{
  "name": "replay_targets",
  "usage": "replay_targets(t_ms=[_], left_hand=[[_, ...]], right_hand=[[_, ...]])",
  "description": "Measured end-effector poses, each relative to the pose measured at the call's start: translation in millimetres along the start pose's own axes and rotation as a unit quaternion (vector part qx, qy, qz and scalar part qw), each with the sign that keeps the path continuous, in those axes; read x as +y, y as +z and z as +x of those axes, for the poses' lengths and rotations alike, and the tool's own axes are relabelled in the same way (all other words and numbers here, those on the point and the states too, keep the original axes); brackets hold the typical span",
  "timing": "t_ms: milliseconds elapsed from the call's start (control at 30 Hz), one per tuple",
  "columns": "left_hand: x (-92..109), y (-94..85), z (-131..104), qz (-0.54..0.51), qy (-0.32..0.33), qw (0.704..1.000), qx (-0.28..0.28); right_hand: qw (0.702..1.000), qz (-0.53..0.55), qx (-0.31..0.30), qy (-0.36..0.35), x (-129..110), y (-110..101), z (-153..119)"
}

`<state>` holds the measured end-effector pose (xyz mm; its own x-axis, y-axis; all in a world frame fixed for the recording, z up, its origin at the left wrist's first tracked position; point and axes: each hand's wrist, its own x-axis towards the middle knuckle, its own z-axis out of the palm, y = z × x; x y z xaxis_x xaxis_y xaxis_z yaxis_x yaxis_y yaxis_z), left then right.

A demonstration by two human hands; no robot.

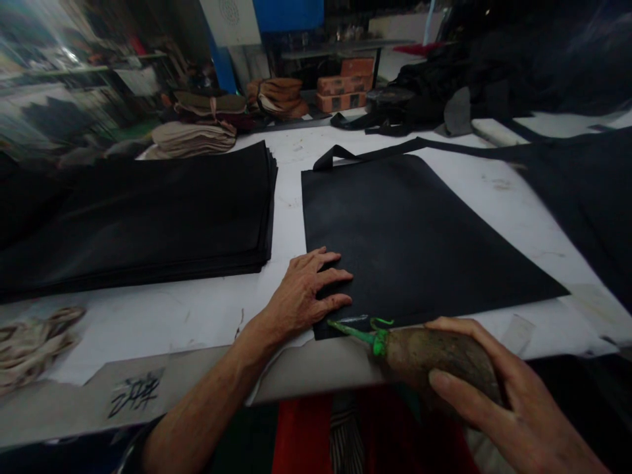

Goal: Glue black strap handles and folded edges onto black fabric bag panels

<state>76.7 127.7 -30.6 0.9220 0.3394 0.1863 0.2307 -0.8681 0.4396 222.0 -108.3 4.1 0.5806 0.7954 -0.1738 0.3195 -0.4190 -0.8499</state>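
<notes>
A black sheet of material [419,230] lies flat on the white-covered table, close to its front edge. My left hand [311,289] rests on the sheet's near left corner, palm down with the fingers spread. In my right hand [494,382] is a brownish, stained squeeze bottle [439,362] with a green nozzle [355,331]. The bottle lies tilted, its nozzle tip pointing left just over the sheet's near edge, beside my left hand. A shiny wet-looking streak [348,318] shows on the sheet near the tip. I cannot tell whether the tip touches the sheet.
A stack of black sheets [197,210] lies to the left. Folded tan cloth [192,138], brown pieces [277,97] and reddish blocks [343,92] stand at the back. Black material [592,191] covers the right side. A patterned cloth bundle [39,345] sits at front left.
</notes>
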Motion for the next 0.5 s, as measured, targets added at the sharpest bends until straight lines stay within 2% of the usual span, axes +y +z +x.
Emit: replay_targets(t_ms=[133, 267, 367, 500], left_hand=[[0, -1.0, 0, -0.005, -0.002, 1.0, -0.002], [1, -3.2, 0, -0.005, -0.008, 1.0, -0.004], [1, -3.6, 0, 0.004, -0.01, 1.0, -0.009], [-4, -3.8, 1, 0.017, -0.005, 1.0, -0.01]], right_hand=[[0.987, 0.141, -0.001, 0.074, 11, -6, -2], [0.942, 0.293, 0.018, 0.161, 21, -23, -8], [0.907, 0.377, 0.06, 0.178, 31, -37, -15], [0.859, 0.47, 0.08, 0.185, 56, -55, -23]])
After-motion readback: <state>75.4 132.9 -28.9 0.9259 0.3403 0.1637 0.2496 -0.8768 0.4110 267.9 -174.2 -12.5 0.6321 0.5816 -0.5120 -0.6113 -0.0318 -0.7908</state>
